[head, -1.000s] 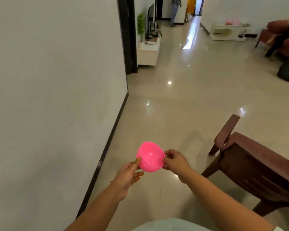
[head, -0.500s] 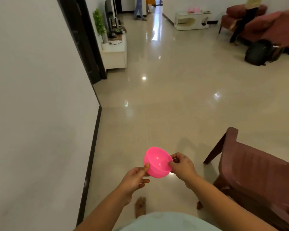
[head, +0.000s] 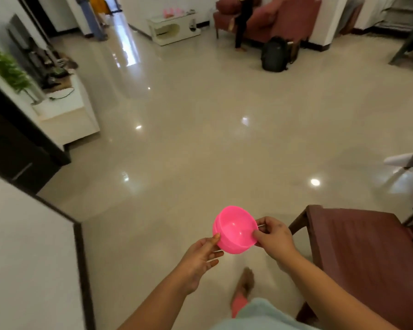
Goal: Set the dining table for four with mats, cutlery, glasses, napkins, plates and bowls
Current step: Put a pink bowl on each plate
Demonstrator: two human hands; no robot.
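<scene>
A glossy tiled floor [head: 200,139] is seen across the frame, with one dark red chair [head: 362,253] at the lower right. One pink bowl [head: 235,231], with nothing visible inside, is held above the floor, its opening tilted up and toward the camera. It is held between two hands: the left hand [head: 200,256] is closed on its lower left edge, thumb on the rim, and the right hand [head: 273,235] is pinched on its right rim.
</scene>
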